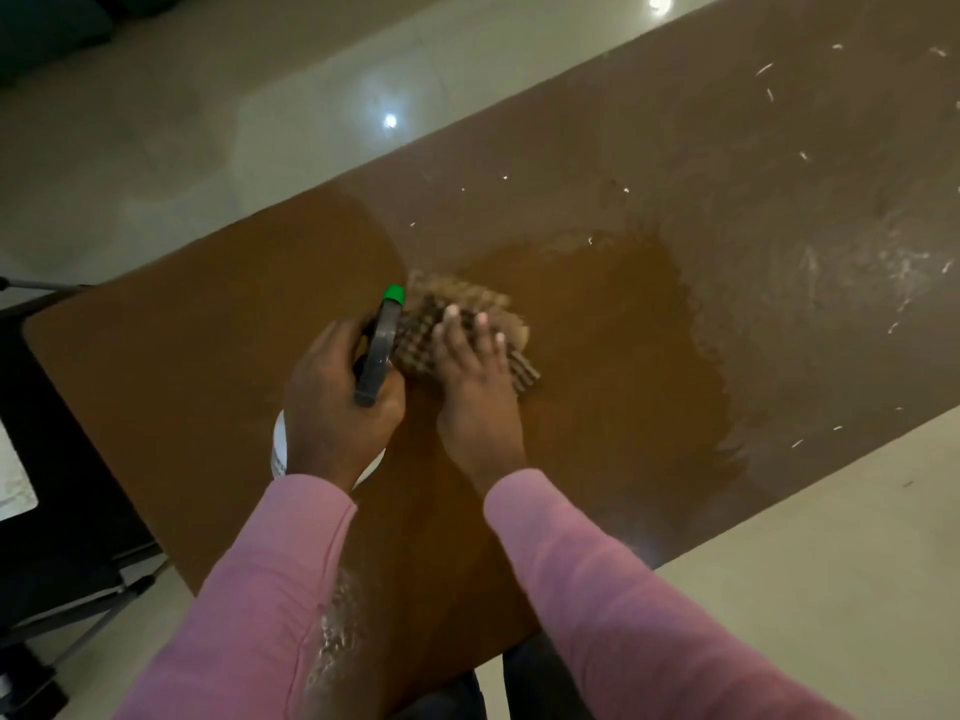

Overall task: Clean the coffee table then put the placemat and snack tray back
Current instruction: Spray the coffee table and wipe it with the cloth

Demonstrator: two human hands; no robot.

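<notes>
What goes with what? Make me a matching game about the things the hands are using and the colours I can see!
Things:
1. spray bottle
2. cloth
3. sleeve
4. floor

Matches:
A. pink
B. pressed under the right hand
C. cream
D. held in the left hand

Pairs: 1-D, 2-B, 3-A, 4-C

On the coffee table [597, 304], the right hand [475, 387] presses a checkered cloth [431, 335] (blurred); beside the cloth, the left hand [332, 402] grips a spray bottle [382, 345].
</notes>
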